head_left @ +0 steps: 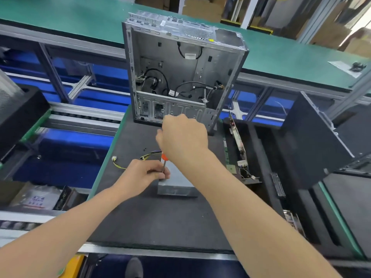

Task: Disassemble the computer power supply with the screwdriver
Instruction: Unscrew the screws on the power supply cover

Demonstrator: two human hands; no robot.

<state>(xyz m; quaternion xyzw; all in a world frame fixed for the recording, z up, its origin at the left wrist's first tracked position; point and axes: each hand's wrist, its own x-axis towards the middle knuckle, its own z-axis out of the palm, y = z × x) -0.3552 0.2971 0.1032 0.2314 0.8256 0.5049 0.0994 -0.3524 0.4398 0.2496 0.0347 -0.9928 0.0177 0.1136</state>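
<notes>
The right hand (183, 137) curls over the handle of the screwdriver (164, 157) and the left hand (143, 173) pinches its shaft, with the grey power supply (176, 185) lying directly beneath those fingertips. Neither of the 2 hands pins it down, so a hard turn could skid it across the mat (140, 217) or pop the tip out into the pinching fingers.

My right hand (182, 137) hides most of the screwdriver (164, 160) handle; my left hand (144, 173) covers its tip.
</notes>
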